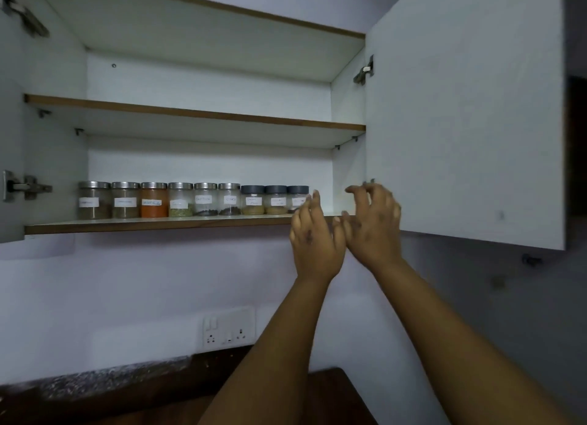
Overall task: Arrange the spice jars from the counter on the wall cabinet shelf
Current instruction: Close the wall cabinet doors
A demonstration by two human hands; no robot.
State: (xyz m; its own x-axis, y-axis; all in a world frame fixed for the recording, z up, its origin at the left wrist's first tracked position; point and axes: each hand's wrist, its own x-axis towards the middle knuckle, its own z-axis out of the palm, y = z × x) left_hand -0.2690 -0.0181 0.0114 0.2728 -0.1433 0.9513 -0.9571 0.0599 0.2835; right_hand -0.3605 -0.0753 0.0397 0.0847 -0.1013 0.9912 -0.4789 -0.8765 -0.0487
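1. Nine spice jars (193,199) sit lined up along the bottom cabinet shelf (152,225).
2. Left hand (314,234) is up by the last jar, fingers relaxed, holding nothing.
3. Right hand (373,224) is beside it, fingers spread and loosely curled, also holding nothing.

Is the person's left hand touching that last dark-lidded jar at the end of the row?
Cannot tell. In the head view the left hand overlaps the last dark-lidded jar, its fingertips covering the jar's right edge, so neither contact nor a gap shows plainly.
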